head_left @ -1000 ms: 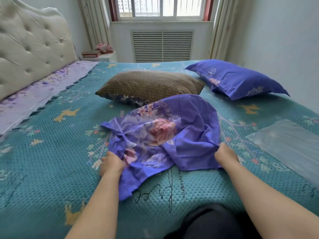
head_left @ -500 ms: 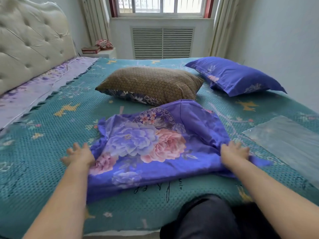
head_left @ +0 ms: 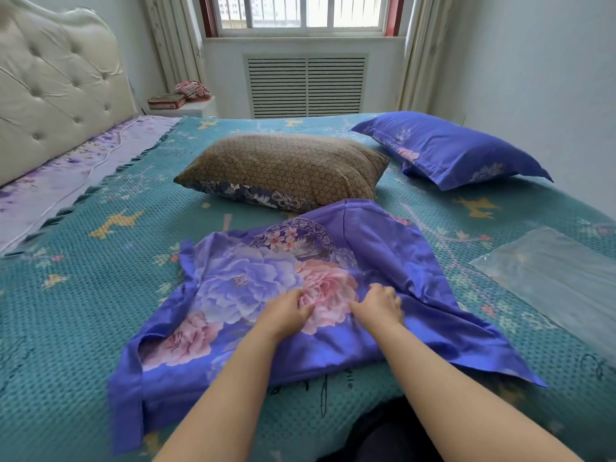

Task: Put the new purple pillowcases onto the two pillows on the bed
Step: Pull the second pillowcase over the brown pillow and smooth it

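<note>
Pinching the top layer of the purple floral pillowcase [head_left: 266,295] spread on the bed [head_left: 66,311], both the left hand [head_left: 286,311] and right hand [head_left: 380,306], fingers curled narrow, should part its opening toward the brown pillow [head_left: 283,168].

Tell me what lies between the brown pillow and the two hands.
In the head view, only the purple pillowcase, spread on the bedspread, lies between the brown pillow and the left hand and right hand resting on it.

Purple floral pillowcase [head_left: 253,295] spread flat on teal bed [head_left: 66,311]. L hand [head_left: 287,314] & R hand [head_left: 380,306] both rest on its middle, near each other, fingers curled. Brown pillow [head_left: 283,168] just behind it; purple-cased pillow [head_left: 446,148] far right. Clear plastic bag [head_left: 550,278] at right edge.
</note>
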